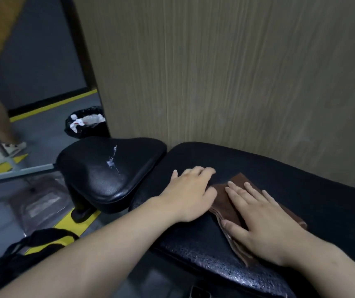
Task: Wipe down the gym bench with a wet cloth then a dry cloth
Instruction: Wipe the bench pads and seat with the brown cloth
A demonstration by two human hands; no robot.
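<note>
The brown cloth (pixel 223 205) lies folded on the black surface (pixel 301 190), pressed flat under the right grip (pixel 266 220), whose fingers are straight. The left grip (pixel 191 194) rests just beside the cloth, fingers relaxed.

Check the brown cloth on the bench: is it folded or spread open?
Folded. The brown cloth shows several stacked layer edges along its left side, beside the right hand pressing flat on it.

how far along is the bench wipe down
Done: the near end of the long pad glistens with droplets, seemingly wet-wiped. In hand: the right hand presses the brown cloth flat on it, the left hand rests alongside. Left: the white splash on the seat pad, likely the dry pass.
</note>
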